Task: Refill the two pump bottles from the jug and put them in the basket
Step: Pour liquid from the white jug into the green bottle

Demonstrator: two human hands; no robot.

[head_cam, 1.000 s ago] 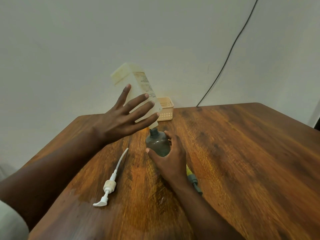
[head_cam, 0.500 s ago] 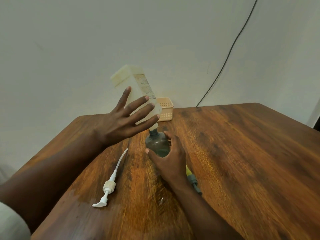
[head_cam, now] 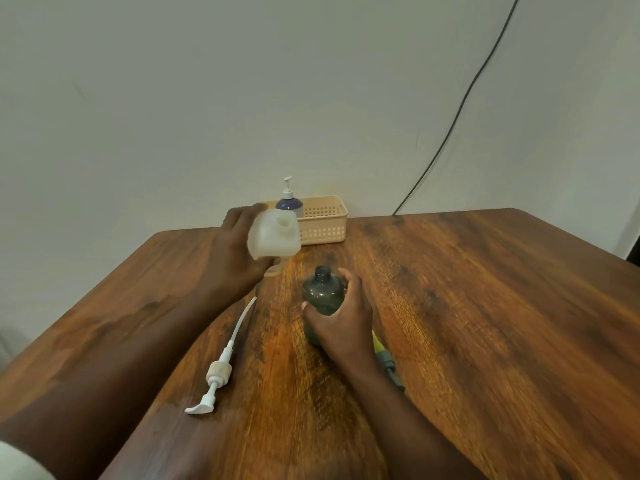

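My left hand (head_cam: 231, 258) grips the white jug (head_cam: 273, 237), held almost upright just above the table with its open mouth facing me. My right hand (head_cam: 341, 320) holds the dark grey bottle (head_cam: 322, 295), which stands upright on the table with its neck open and no pump. Its white pump (head_cam: 217, 370) lies on the wood to the left, tube pointing away from me. A blue pump bottle (head_cam: 289, 201) with a white pump stands in the beige basket (head_cam: 323, 221) at the table's far edge.
The wooden table (head_cam: 485, 323) meets a plain wall at the back. A black cable (head_cam: 450, 133) runs down the wall to the table's far edge. A yellow and grey object (head_cam: 384, 360) lies partly hidden behind my right wrist.
The jug was tipped over the grey bottle's neck, pouring; now it has swung down and left, away from the bottle. The blue bottle in the basket has come into sight.
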